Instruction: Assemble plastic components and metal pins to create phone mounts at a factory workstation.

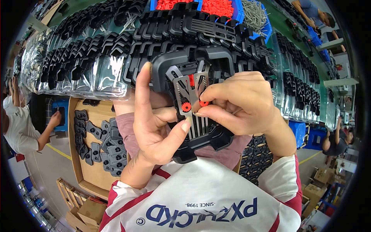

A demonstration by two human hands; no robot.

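Black plastic housing (193,73) sits up in front of you, held over the table, w/ your left hand (154,127) clenched round its left side: index finger straight up along the edge, thumb pressing across the ribbed lower part. Two grey metal plates (189,91) lie in the housing's centre recess, a red sliver showing between them up top. One small red gear (186,107) is already seated at the foot of the left plate. Your right hand (239,104) has its grip pinched on a second red gear (204,103), thumb & forefinger tips at the foot of the right plate. Looks like the fitting step: 2nd gear going in beside the 1st. Next move prob. needs the gear square to its seat, teeth meshing w/ its neighbour, then a firm push w/o tilting the plate; keep the left hand steady so the housing doesn't rock. Behind it, rows of finished black housings (100,50) cover the table, w/ blue bins of red parts (216,5) & metal pins (255,15) at the far edge. Cardboard box of black pieces (96,139) sits lower left.
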